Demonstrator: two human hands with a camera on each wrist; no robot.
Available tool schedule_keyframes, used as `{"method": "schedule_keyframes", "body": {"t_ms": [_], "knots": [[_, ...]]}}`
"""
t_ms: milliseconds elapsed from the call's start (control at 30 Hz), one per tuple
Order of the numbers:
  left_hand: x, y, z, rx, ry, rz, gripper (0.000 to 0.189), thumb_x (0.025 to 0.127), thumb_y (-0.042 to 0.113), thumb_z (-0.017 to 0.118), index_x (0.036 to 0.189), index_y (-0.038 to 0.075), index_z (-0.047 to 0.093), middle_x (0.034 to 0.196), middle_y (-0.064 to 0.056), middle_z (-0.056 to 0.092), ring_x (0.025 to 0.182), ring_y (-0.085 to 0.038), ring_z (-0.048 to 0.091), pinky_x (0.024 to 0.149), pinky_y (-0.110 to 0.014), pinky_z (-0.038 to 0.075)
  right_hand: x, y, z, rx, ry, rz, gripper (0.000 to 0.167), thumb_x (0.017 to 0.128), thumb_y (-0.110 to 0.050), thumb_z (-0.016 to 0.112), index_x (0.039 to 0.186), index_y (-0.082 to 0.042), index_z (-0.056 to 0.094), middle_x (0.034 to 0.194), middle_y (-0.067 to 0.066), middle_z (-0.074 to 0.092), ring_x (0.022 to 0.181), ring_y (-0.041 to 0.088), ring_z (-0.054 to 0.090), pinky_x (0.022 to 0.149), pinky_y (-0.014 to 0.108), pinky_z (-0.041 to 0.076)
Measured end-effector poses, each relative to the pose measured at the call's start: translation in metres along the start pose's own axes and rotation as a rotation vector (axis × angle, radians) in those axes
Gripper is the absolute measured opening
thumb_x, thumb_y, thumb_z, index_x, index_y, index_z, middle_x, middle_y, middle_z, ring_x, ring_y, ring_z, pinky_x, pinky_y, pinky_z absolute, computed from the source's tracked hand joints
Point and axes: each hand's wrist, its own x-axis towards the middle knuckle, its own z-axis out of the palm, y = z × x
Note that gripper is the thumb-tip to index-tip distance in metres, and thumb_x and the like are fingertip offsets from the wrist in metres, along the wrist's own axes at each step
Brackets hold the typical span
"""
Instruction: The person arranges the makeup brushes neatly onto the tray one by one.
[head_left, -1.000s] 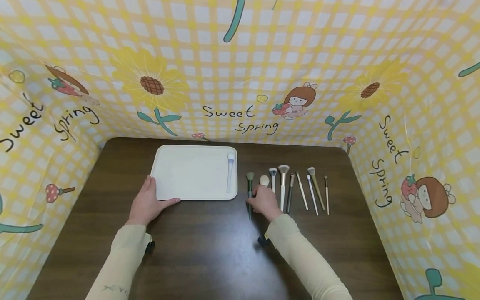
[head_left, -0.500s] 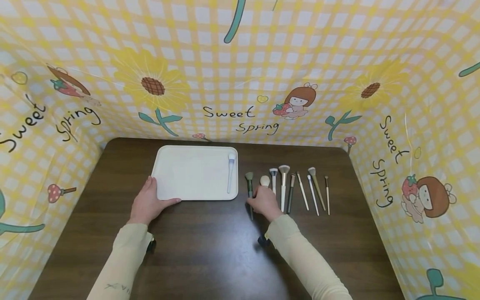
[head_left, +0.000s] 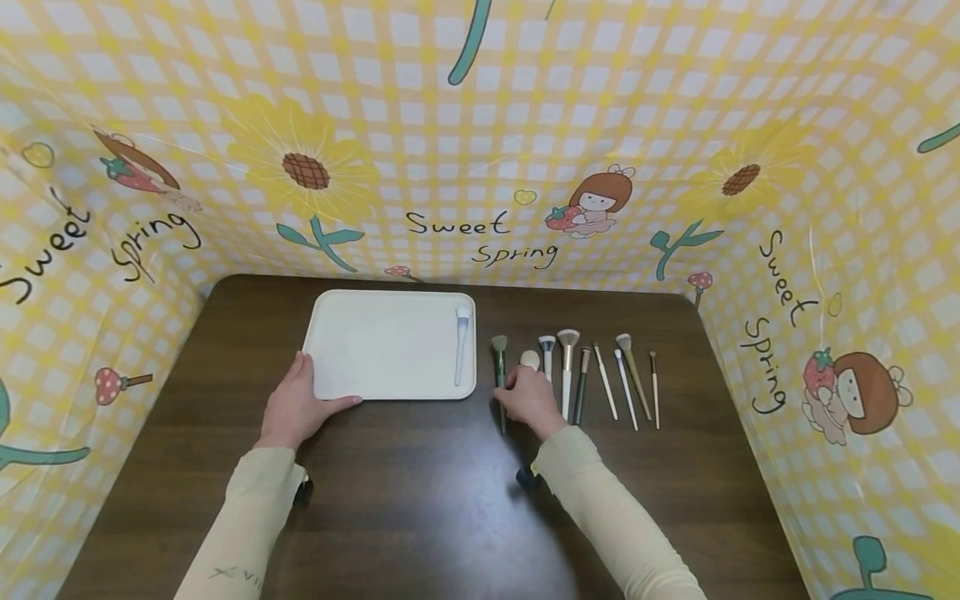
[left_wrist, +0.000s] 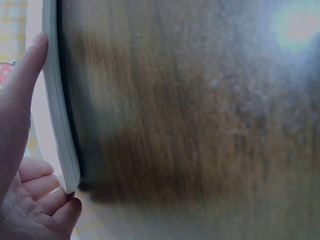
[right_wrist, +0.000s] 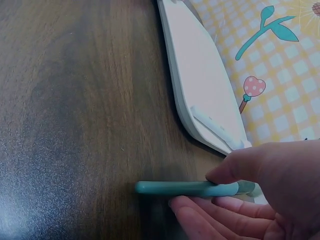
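Observation:
A green-handled makeup brush (head_left: 500,358) is pinched in my right hand (head_left: 531,402), thumb on one side and fingers on the other, as the right wrist view shows on the handle (right_wrist: 175,188). My left hand (head_left: 296,404) holds the near left corner of a white tray (head_left: 390,389). Its thumb lies along the tray's front edge, and the fingers bend at the corner in the left wrist view. A pale makeup brush with a lilac-blue handle (head_left: 461,346) lies along the tray's right side. Beside my right hand, a brush with a round cream head (head_left: 529,359) is partly hidden.
Right of my right hand several makeup brushes lie in a row, among them a wide brush with a white handle (head_left: 567,367) and a thin one (head_left: 655,392) at the far end. The dark wooden table (head_left: 420,500) meets patterned cloth walls (head_left: 450,150) at the back and sides.
The green-handled brush has shifted slightly away from me and lies nearer my right thumb and fingers, which have closed on it. My left hand and the tray stay put.

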Motion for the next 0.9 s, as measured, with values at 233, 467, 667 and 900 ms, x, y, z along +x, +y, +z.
{"method": "schedule_keyframes", "body": {"t_ms": [233,467,667,900], "knots": [[0.0002,0.0001,-0.0001,-0.009,0.003,0.001,0.132,0.072,0.068,0.082,0.153,-0.017,0.022,0.155,-0.042,0.02,0.135,-0.059,0.033,0.102,-0.067,0.037,0.0018,-0.0008,-0.0009,-0.037,0.047,-0.046,0.018,0.09,-0.021,0.073,0.089,-0.007,0.063,0.068,0.002,0.063,0.054,0.014,0.063,0.053,0.03,0.051],[-0.0004,0.0002,-0.0004,-0.013,0.001,0.002,0.13,0.073,0.066,0.083,0.152,-0.018,0.022,0.155,-0.042,0.02,0.136,-0.059,0.033,0.103,-0.067,0.037,0.0028,-0.0039,-0.0038,-0.068,0.076,-0.049,0.029,0.084,-0.022,0.081,0.098,-0.005,0.063,0.077,0.003,0.063,0.067,0.019,0.059,0.059,0.033,0.051],[-0.001,-0.0001,-0.0006,-0.012,0.0,0.002,0.13,0.074,0.067,0.082,0.153,-0.017,0.023,0.156,-0.041,0.02,0.137,-0.058,0.032,0.102,-0.067,0.037,0.0035,-0.0041,-0.0053,-0.029,0.09,-0.049,0.035,0.082,-0.018,0.084,0.104,-0.004,0.061,0.082,0.003,0.066,0.071,0.018,0.063,0.064,0.034,0.054],[-0.0006,-0.0008,0.0012,-0.014,0.007,0.012,0.132,0.072,0.072,0.079,0.152,-0.018,0.023,0.155,-0.043,0.021,0.136,-0.059,0.032,0.102,-0.067,0.037,0.0053,-0.0018,-0.0058,0.054,0.091,-0.042,0.034,0.084,-0.013,0.083,0.107,-0.003,0.06,0.087,0.005,0.067,0.074,0.019,0.064,0.062,0.034,0.056]]}}
